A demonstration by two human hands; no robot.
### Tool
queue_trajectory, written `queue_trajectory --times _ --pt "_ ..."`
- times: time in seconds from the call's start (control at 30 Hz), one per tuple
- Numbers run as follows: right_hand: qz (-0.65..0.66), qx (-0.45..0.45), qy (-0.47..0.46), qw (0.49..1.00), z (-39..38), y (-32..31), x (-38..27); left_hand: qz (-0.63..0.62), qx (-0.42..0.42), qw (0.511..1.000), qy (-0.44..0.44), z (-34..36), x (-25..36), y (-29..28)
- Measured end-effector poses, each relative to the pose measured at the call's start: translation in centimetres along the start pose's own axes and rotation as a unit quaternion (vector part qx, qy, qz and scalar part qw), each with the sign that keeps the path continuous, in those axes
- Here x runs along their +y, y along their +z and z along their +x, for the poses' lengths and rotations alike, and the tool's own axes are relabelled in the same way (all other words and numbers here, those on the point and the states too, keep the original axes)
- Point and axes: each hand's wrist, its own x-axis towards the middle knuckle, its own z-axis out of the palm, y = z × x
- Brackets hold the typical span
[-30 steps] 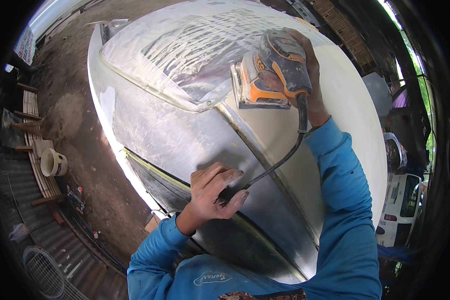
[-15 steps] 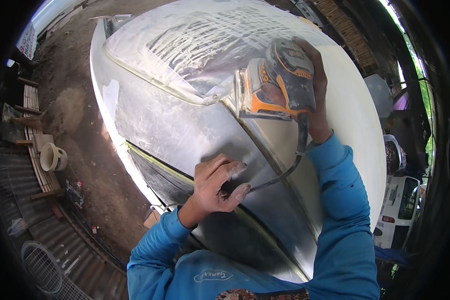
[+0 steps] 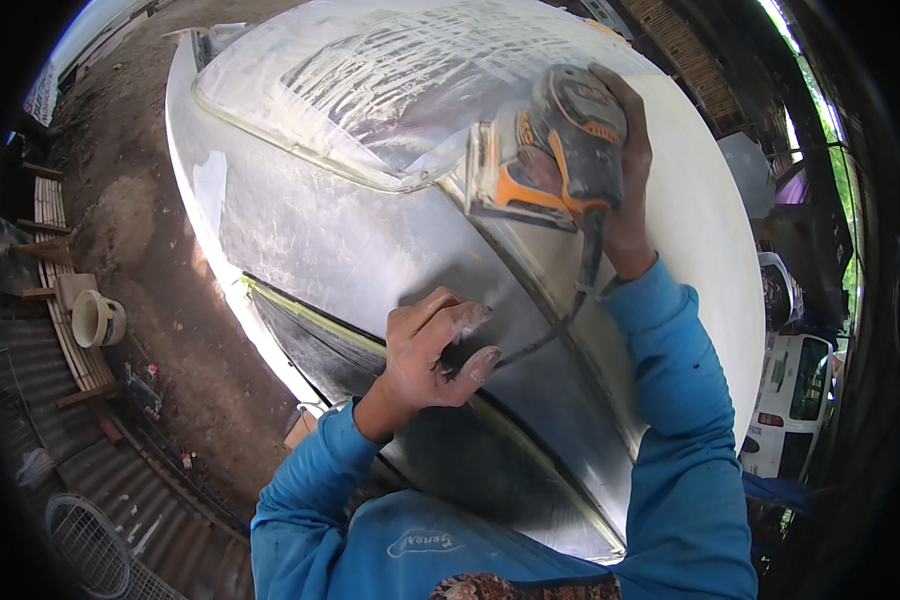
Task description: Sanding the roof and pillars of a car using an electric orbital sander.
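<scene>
My right hand (image 3: 632, 170) grips an orange-and-black electric sander (image 3: 582, 140) from its right side. The tool is tipped so that its flat square pad faces left; whether an edge touches the panel I cannot tell. From its lower end a black power cord (image 3: 583, 285) runs down to my left hand (image 3: 432, 350). That hand is curled, with dusty fingertips, and the cord goes in between its thumb and fingers. Beneath both hands lies a grey, sanded car panel (image 3: 320, 225), with a long seam (image 3: 515, 265) beside a paler panel (image 3: 705, 230).
Beyond the panels is the dusty, streaked windshield (image 3: 390, 90). Yellow-green tape (image 3: 315, 318) edges the dark glass close to me. To the left, a white bucket (image 3: 98, 318) stands near wooden slats and corrugated sheets (image 3: 120, 440). A white vehicle (image 3: 790, 400) is at the right.
The whole view has shifted slightly. The sander stays in my right hand, tipped much as before. My left hand keeps its curled pose at the cord.
</scene>
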Motion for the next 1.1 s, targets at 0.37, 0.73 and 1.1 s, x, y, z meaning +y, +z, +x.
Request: queue_trajectory --times 0.37,0.73,1.1 --pt "-0.075 0.024 0.062 0.995 -4.5 -4.5 -2.9 -0.012 0.008 1.0 -0.008 -0.2 -0.1 -0.1" --pt "-0.094 0.009 0.046 0.994 -4.6 -4.1 -2.4 -0.014 0.006 1.0 0.008 -0.2 -0.3 0.0" --pt "-0.033 0.028 0.004 0.999 -0.2 -1.7 1.2 -0.025 0.015 1.0 -0.003 -0.4 -0.2 -0.2"
